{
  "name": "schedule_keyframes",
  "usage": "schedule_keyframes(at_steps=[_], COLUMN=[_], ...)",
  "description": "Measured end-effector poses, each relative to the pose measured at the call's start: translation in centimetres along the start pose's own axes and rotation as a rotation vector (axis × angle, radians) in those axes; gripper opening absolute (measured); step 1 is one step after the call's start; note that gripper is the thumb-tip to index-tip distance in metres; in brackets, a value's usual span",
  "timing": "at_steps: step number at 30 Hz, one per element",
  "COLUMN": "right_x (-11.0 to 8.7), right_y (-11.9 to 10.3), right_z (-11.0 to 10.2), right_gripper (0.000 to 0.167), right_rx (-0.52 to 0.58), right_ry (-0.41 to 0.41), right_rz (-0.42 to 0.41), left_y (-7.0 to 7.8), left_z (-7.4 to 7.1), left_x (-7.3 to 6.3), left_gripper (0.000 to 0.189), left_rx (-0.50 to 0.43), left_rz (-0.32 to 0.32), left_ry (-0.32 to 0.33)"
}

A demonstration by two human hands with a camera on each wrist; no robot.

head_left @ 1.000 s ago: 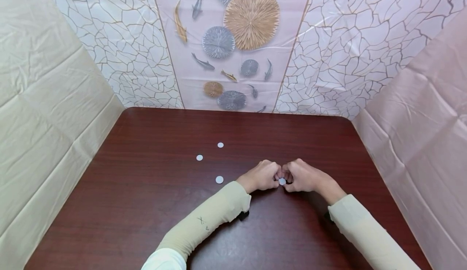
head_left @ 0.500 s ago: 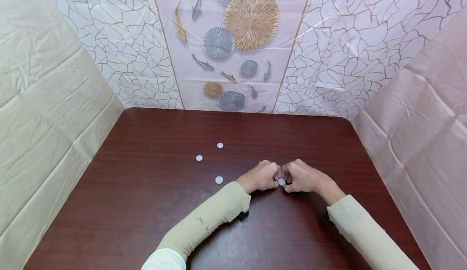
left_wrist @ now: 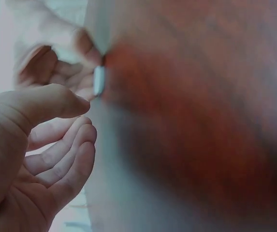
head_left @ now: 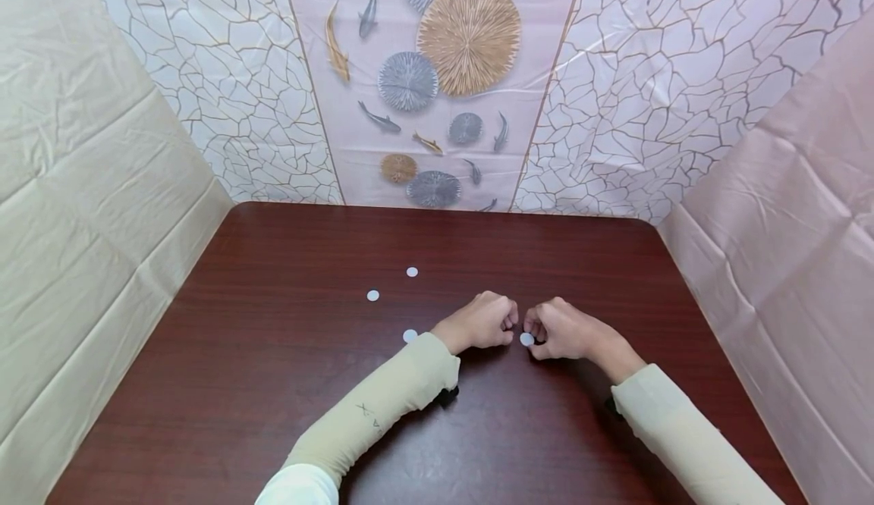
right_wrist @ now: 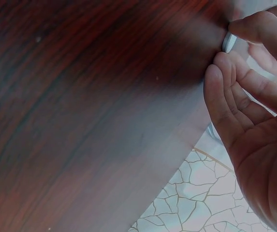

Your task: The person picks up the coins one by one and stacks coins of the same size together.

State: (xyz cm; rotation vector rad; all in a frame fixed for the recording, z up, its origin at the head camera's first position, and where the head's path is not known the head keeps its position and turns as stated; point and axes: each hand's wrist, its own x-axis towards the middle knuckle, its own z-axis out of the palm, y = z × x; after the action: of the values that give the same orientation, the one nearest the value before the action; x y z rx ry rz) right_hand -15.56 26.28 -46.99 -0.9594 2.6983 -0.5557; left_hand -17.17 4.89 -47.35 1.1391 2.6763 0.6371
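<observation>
A small white disc stands at the fingertips of my right hand, right of the table's middle. In the right wrist view, thumb and finger pinch the disc by its edges. Its thin side shows in the left wrist view, where the disc lies beyond my left thumb. My left hand is just left of it, fingers loosely bent and holding nothing. Between the left thumb and fingertips a gap shows.
Three more white discs lie on the brown table to the left: a far disc, a left disc and a near disc, partly covered by the left sleeve. Patterned cloth hangs behind the table.
My left hand has let go of the disc and moved slightly left, opening a gap between the hands. The right hand stays in place with the disc.
</observation>
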Motion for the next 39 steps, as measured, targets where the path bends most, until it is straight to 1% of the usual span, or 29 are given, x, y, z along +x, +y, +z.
schedule_keyframes(at_steps=[6, 12, 15, 19, 24, 27, 29, 33, 36, 39], right_x=[-0.1, -0.2, -0.2, -0.2, -0.3, -0.2, -0.2, -0.3, -0.3, -0.2], right_y=[-0.1, -0.2, -0.2, -0.1, -0.1, 0.0, 0.0, 0.1, 0.2, 0.2], right_z=[-0.1, -0.1, 0.0, 0.0, 0.0, 0.0, 0.0, 0.1, 0.1, 0.1], right_gripper=[0.014, 0.014, 0.014, 0.013, 0.014, 0.015, 0.015, 0.015, 0.015, 0.015], right_rx=[0.004, 0.012, 0.014, 0.017, 0.009, 0.008, 0.01, 0.017, 0.022, 0.023], right_ry=[-0.014, -0.013, -0.011, -0.015, -0.009, -0.009, -0.014, -0.018, -0.016, -0.015], right_rz=[0.03, 0.04, 0.04, 0.034, 0.035, 0.042, 0.045, 0.047, 0.047, 0.043], left_y=[-1.2, -2.6, -3.5, -5.3, -7.8, -9.2, -10.0, -11.4, -12.3, -13.1], left_z=[-2.6, -5.3, -6.5, -7.9, -9.3, -10.2, -10.7, -11.2, -11.3, -11.0], left_x=[-1.1, -3.0, -4.2, -6.1, -8.6, -10.1, -11.1, -12.6, -13.5, -14.1], left_gripper=[0.022, 0.032, 0.036, 0.038, 0.038, 0.037, 0.036, 0.037, 0.039, 0.039], left_rx=[0.041, 0.065, 0.065, 0.072, 0.121, 0.133, 0.135, 0.126, 0.105, 0.091], left_rz=[-0.003, -0.046, -0.07, -0.095, -0.101, -0.111, -0.128, -0.179, -0.211, -0.232], left_ry=[0.0, -0.012, -0.012, 0.007, 0.073, 0.107, 0.12, 0.114, 0.108, 0.108])
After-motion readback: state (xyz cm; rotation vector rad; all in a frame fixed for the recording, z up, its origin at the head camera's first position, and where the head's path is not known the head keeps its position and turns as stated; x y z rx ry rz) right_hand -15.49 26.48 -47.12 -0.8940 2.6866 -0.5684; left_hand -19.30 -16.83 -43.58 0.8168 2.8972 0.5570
